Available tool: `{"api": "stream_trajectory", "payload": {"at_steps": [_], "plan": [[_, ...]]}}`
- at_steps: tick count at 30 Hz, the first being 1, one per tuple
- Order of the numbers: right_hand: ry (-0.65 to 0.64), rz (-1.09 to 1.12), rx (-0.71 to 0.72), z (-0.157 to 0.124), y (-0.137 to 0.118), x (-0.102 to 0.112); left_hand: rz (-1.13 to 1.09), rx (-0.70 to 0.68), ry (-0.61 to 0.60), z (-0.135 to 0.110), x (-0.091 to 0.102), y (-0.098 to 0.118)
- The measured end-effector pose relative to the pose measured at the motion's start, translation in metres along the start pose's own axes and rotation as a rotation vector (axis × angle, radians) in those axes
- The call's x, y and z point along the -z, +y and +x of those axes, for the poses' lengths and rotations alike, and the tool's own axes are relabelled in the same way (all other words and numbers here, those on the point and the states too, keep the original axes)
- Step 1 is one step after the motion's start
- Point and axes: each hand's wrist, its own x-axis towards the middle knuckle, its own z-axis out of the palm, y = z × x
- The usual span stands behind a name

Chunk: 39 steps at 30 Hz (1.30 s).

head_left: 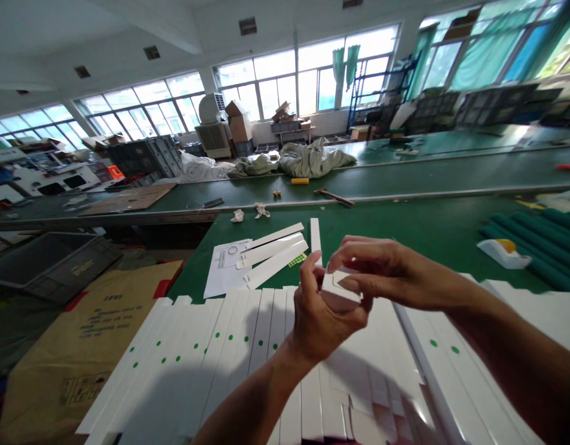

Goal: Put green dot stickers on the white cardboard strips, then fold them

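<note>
A narrow white carton [339, 299] points its end up toward me, above a row of similar cartons. My left hand [315, 324] is wrapped round its sides. At the carton's end, my right hand [380, 272] closes over the top, with its thumb against the end flap and its fingers curled at the far edge. Part of the carton is hidden behind both hands. Beneath them, long white cartons [229, 358] lie side by side, many marked with green dot stickers. A sheet of green stickers [298, 259] lies just beyond my left hand.
Loose white strips [276, 262] and a printed sheet [215, 275] lie on the green table. Dark green rolls [540, 247] and a white tape dispenser [504, 253] are at right. A hammer [335, 197] lies farther back. Left stand a grey crate [48, 266] and a brown sack [85, 346].
</note>
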Motion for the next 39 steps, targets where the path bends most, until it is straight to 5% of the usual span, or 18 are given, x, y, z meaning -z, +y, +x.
{"api": "stream_trajectory", "payload": {"at_steps": [4,10,19,25,32,35,39], "plan": [[-0.214,0.305,-0.172,0.010,-0.001,0.008,-0.009,0.006,-0.020,-0.001,-0.001,0.004],[-0.211,0.317,-0.212,0.018,-0.001,0.008,0.008,-0.077,0.000,-0.004,-0.001,-0.003],[-0.123,0.008,-0.193,0.018,-0.018,0.007,0.041,-0.092,0.022,-0.009,-0.003,-0.004],[-0.183,-0.358,-0.107,0.021,-0.029,0.008,0.079,-0.121,0.041,-0.011,-0.002,-0.007],[-0.205,-0.476,-0.083,0.022,-0.036,0.007,0.095,-0.166,0.035,-0.014,-0.001,-0.007],[-0.224,-0.313,-0.147,0.019,-0.033,0.007,0.090,-0.174,0.037,-0.015,0.000,-0.007],[-0.264,0.205,-0.328,0.013,-0.021,0.006,-0.006,-0.170,-0.002,-0.019,0.002,-0.008]]}}
